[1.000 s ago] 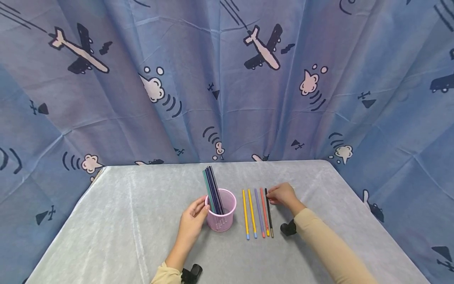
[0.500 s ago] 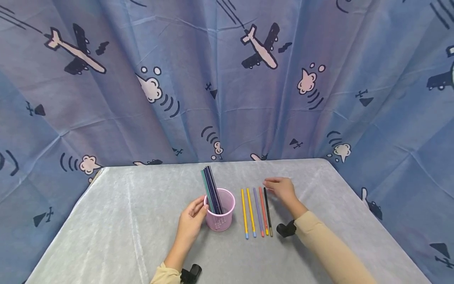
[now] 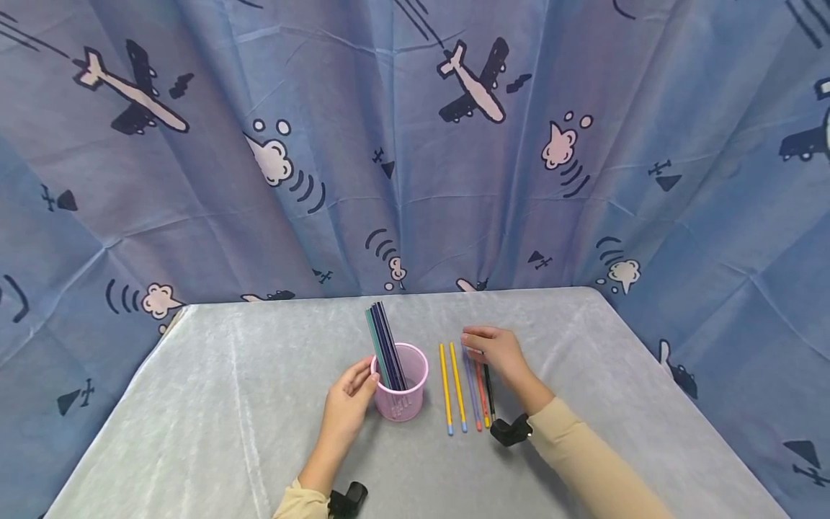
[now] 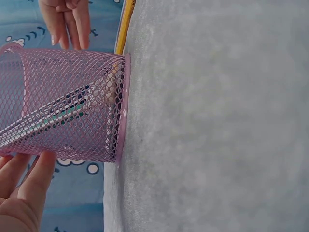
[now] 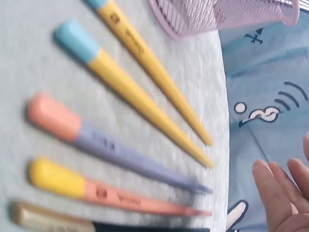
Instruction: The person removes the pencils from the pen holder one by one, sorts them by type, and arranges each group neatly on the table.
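Observation:
My left hand [image 3: 345, 405] holds a pink mesh pencil cup [image 3: 398, 408] at its left side, thumb at the rim. Long dark blue and teal pencils [image 3: 387, 349] lean to the left inside it. To the right of the cup lies a row of pencils: two yellow ones with blue ends [image 4: 125, 26], a purple one [image 3: 471, 389], a coral one [image 5: 130, 195] and a black one [image 3: 489, 393]. Over the far ends of the purple, coral and black pencils is my right hand [image 3: 503, 353], its fingers extended to the left and partly hiding those ends. Nothing is held in it.
A table with a pale grey cloth [image 3: 285, 404] carries everything. Behind it hangs a blue curtain [image 3: 337, 144] printed with planes and clouds. Each wrist wears a black camera, the right one [image 3: 511, 430] beside the near end of the black pencil.
My right hand has left the black pencil's side and moved left over the far ends of the row. The left hand stays at the cup.

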